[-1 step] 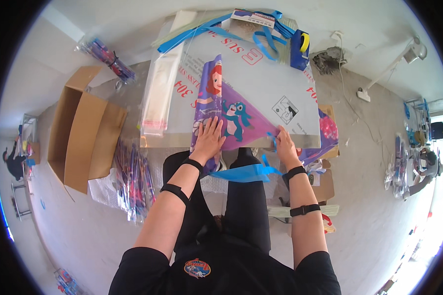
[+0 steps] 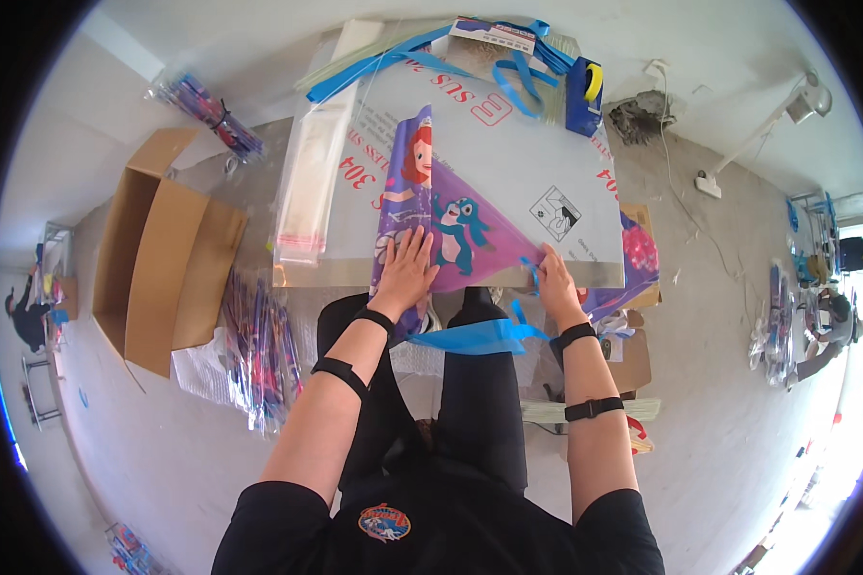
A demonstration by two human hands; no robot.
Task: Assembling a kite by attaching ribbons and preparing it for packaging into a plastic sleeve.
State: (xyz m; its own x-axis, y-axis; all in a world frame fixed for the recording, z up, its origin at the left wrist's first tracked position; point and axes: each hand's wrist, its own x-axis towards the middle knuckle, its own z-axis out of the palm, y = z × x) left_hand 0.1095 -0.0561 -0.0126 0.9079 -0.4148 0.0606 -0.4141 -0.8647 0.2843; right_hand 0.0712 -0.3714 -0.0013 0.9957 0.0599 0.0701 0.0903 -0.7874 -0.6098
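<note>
A purple triangular kite [image 2: 470, 225] printed with cartoon figures lies on a white sheet-covered table [image 2: 547, 153]. My left hand [image 2: 408, 270] rests flat on the kite's near left part, fingers spread, pressing it down. My right hand [image 2: 552, 284] pinches the kite's pointed right corner at the table's near edge. A blue plastic ribbon [image 2: 479, 336] runs from that corner across my lap. Black bands sit on both forearms.
A stack of clear plastic bags [image 2: 309, 187] lies left of the kite. Blue ribbons [image 2: 513, 62] and a blue-yellow tape dispenser [image 2: 585, 91] sit at the table's back. An open cardboard box [image 2: 158, 259] and bagged kite bundles [image 2: 259, 359] are on the floor at left. More kites [image 2: 638, 259] hang at right.
</note>
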